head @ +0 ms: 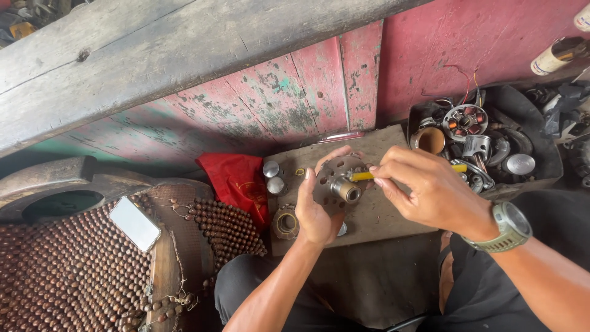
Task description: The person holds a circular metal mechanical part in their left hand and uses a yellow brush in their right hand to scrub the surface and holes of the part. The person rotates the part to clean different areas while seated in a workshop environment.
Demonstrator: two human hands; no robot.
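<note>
Rotor plate (pixel 332 178), a round perforated metal disc with a shiny hub at its middle, sits upright in your left hand (pixel 316 209), fingers curled around its rim from below and behind. Your right hand (pixel 424 190) is closed on a yellow-handled tool (pixel 362 176), whose tip meets the hub; the handle's other end shows past your knuckles. A grey watch (pixel 509 227) wraps your right wrist.

Under both hands lies a wooden board (pixel 381 215). Just left of your left hand, on the board, stand two small metal caps (pixel 273 176), with a ring-shaped coil (pixel 286 222) below them. Further left lies a red cloth (pixel 236 181), then a beaded seat mat (pixel 74 270) with a white phone (pixel 134 223) on it. Beyond your right hand, a black tray (pixel 541 154) holds a stator (pixel 465 121), a piston (pixel 477 146) and other engine parts.
</note>
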